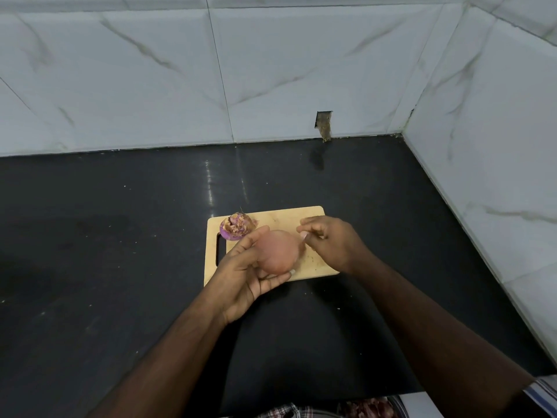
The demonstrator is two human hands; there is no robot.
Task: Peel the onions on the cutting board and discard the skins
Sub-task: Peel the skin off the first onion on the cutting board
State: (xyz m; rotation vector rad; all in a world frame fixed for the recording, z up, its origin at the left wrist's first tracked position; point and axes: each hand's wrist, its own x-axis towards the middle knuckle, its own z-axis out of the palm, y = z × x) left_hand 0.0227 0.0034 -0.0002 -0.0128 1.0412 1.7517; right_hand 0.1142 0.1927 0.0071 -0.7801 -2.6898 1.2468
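The left hand is cradling an onion palm-up above the cutting board, fingers curled around it; the right hand is pinching at its top. Another onion is sitting on the board's far-left corner.

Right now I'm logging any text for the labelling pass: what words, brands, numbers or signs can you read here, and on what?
None: no readable text anywhere in the head view.
Wooden cutting board: bare wood, no print or brand.
Onion in the left hand: no sticker.
Purple onion on the board: no sticker.
Marble-look wall tiles and black countertop: veins and specks only, no lettering.
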